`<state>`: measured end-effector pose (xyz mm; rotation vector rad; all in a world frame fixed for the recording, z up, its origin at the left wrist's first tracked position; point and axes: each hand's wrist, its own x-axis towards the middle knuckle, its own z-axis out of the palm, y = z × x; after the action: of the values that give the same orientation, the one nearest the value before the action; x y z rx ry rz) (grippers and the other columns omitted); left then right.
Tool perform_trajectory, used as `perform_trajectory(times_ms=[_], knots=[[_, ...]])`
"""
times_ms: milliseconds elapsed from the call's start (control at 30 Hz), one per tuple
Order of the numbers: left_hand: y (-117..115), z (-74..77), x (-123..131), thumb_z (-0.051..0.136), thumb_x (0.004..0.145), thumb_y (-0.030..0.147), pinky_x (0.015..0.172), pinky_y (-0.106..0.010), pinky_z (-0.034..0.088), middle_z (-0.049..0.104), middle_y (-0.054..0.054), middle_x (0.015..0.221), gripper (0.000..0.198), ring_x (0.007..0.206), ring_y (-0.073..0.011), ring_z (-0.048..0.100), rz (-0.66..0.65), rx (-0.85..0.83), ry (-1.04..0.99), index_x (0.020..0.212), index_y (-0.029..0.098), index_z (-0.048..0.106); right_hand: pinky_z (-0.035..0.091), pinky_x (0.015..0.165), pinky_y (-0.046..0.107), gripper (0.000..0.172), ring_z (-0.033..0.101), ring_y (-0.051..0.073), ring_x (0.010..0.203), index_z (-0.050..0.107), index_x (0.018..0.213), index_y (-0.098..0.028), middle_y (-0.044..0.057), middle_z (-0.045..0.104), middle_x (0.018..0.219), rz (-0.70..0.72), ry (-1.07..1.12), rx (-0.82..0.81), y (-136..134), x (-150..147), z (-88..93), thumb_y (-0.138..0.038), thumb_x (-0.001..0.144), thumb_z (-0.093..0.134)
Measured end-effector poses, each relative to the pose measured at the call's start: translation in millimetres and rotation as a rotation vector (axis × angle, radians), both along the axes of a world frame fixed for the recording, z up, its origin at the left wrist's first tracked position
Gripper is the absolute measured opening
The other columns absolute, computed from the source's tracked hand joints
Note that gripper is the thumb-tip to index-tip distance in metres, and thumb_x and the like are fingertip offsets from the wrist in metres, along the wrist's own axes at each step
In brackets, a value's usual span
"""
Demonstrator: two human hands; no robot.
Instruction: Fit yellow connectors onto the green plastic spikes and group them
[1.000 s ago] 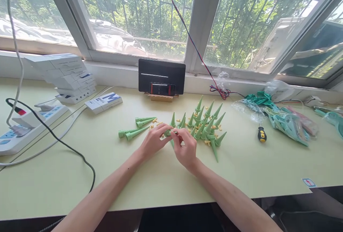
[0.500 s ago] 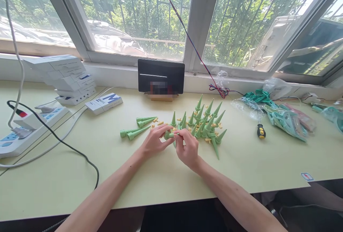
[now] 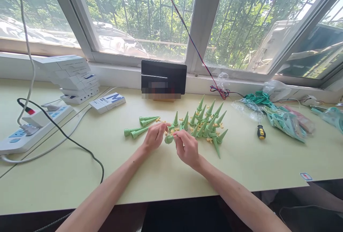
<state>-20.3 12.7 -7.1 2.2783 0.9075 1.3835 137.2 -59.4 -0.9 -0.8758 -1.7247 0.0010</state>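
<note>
My right hand [image 3: 187, 145] is closed in a pinch on a green plastic watering spike [image 3: 168, 139], whose wide end points left toward my other hand. My left hand [image 3: 154, 136] is just left of it, apart from the spike, with its fingers pressed together. Small yellow bits show near those fingertips, but whether they are held is hidden. Behind and to the right stand several green cone-shaped spikes [image 3: 208, 125] in a cluster, with small yellow T-shaped valves [image 3: 209, 139] among them. Several more green spikes [image 3: 140, 132] lie on their sides at left.
A tablet [image 3: 164, 78] stands by the window. White boxes [image 3: 77, 78], a flat box [image 3: 108, 102] and a power strip [image 3: 34, 132] with cables are at left. A screwdriver [image 3: 261, 132] and bagged green parts [image 3: 286, 123] lie at right on the pale table [image 3: 160, 182].
My left hand has come off the green spike and drawn slightly left, its fingers closing together. My right hand keeps its pinch on the spike. The whole view has shifted a little.
</note>
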Motion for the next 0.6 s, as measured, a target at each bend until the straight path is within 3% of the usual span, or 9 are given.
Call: perform_trajectory(times_ms=[267, 467, 600], knots=[[5, -1.7, -1, 0.024, 0.105, 0.047, 0.061, -0.028, 0.049, 0.066, -0.002, 0.063, 0.060, 0.055, -0.0125, 0.058, 0.052, -0.016, -0.018, 0.085, 0.016, 0.072, 0.045, 0.054, 0.024, 0.023, 0.059, 0.015, 0.063, 0.056, 0.097, -0.022, 0.004, 0.063, 0.078, 0.085, -0.094, -0.018, -10, 1, 12.7, -0.019, 0.103, 0.034], [5, -1.3, 0, 0.025, 0.103, 0.050, 0.064, -0.028, 0.050, 0.066, -0.002, 0.062, 0.062, 0.057, -0.0132, 0.061, 0.060, -0.036, -0.019, 0.081, 0.017, 0.071, 0.043, 0.053, 0.024, 0.023, 0.055, 0.012, 0.056, 0.055, 0.089, -0.022, 0.002, 0.061, 0.076, -0.041, -0.062, -0.014, -14, 28, 59.2, -0.021, 0.103, 0.037], [5, -1.0, 2, 0.025, 0.103, 0.051, 0.066, -0.028, 0.051, 0.067, -0.002, 0.062, 0.063, 0.060, -0.0138, 0.063, 0.060, -0.037, -0.016, 0.076, 0.017, 0.071, 0.044, 0.058, 0.025, 0.023, 0.055, 0.013, 0.057, 0.057, 0.086, -0.021, 0.001, 0.059, 0.069, -0.153, -0.071, -0.067, 2, 55, 93.1, -0.025, 0.102, 0.041]])
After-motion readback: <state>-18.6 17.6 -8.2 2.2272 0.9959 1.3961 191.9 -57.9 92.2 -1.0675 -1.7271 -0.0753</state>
